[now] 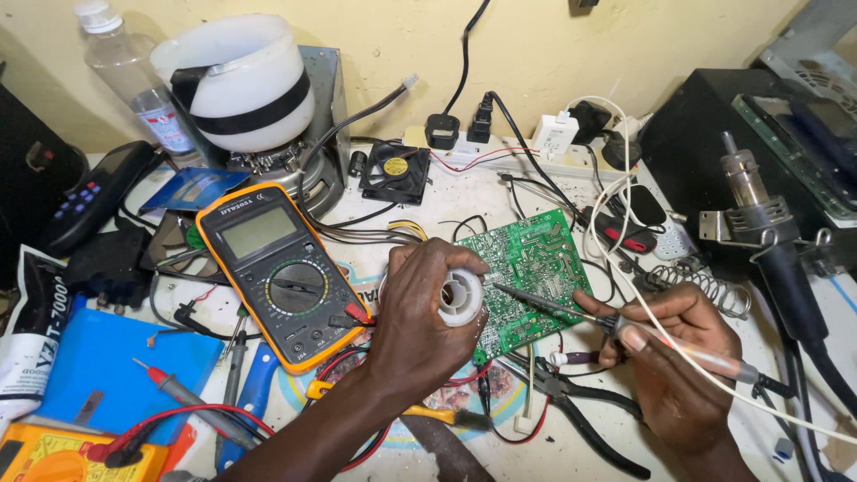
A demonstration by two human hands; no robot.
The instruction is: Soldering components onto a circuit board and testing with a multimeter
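Our left hand [420,308] is curled shut around a white solder spool [461,297], held just over the near edge of the green circuit board [534,272]. Our right hand [665,344] pinches a soldering iron [571,312] like a pen, fingers closed on the handle, tip resting on the board just right of the spool. The board lies flat between both hands. To do it well, we judge: keep the tip steady on one joint, feed solder to the pad, brace the right wrist. A yellow multimeter [281,272] sits left of the left hand, black pliers [580,411] below the right.
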